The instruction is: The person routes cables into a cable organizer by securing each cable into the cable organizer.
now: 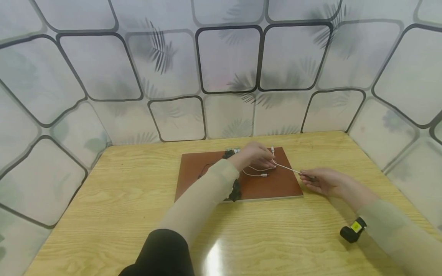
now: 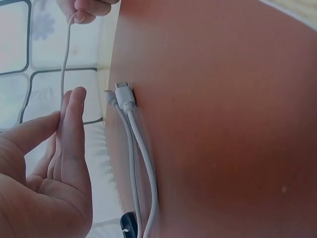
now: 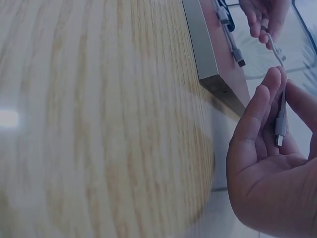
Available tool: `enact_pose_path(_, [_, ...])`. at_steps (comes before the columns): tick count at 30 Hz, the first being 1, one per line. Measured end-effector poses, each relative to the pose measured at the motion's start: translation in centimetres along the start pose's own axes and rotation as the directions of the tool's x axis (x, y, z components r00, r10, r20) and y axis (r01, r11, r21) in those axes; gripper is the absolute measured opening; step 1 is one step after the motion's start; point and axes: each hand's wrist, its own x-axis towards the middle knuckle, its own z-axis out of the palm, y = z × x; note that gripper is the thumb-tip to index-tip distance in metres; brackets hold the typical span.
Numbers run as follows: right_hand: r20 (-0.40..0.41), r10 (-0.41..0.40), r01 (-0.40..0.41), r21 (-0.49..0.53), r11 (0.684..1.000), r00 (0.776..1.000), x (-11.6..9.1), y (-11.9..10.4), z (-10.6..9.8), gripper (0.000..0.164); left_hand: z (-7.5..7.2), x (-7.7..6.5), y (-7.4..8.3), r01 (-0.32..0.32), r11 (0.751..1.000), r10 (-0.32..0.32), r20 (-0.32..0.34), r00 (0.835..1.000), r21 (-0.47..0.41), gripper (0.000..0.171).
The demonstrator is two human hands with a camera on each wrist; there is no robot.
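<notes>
My left hand [image 1: 256, 156] is over the brown board [image 1: 286, 184] and pinches a white cable [image 2: 64, 59] between thumb and fingers. To the right, just past the board's edge, my right hand [image 1: 322, 181] pinches the same cable. The stretch between the hands is nearly straight. In the right wrist view, the cable's metal-tipped plug [image 3: 280, 130] lies inside my right hand, by the palm. Two more white cable ends, one with a wide plug [image 2: 125, 93], lie on the board in the left wrist view. Another white plug [image 1: 272, 149] sticks up beside my left hand.
The board lies on a light wood table [image 1: 131, 184], its thick pale side [image 3: 200, 42] facing me. Part of a black object [image 2: 129, 224] shows by the cables. A patterned curtain [image 1: 228, 57] encloses the table's back and sides. A black device [image 1: 353, 230] hangs at my right sleeve.
</notes>
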Motion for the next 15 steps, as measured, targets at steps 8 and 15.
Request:
enact_pose_path(8, [-0.028,-0.008,0.006,-0.041,0.999,1.0,0.7,-0.6,0.7,0.031,-0.7,-0.2,0.1,-0.01,0.998,0.012,-0.039,0.999,0.056,0.026])
enact_pose_path(15, [-0.023,-0.029,0.028,-0.053,0.998,0.999,1.2,-0.9,0.9,0.032,-1.3,-0.3,0.0,-0.013,0.999,0.016,-0.053,0.998,0.052,0.026])
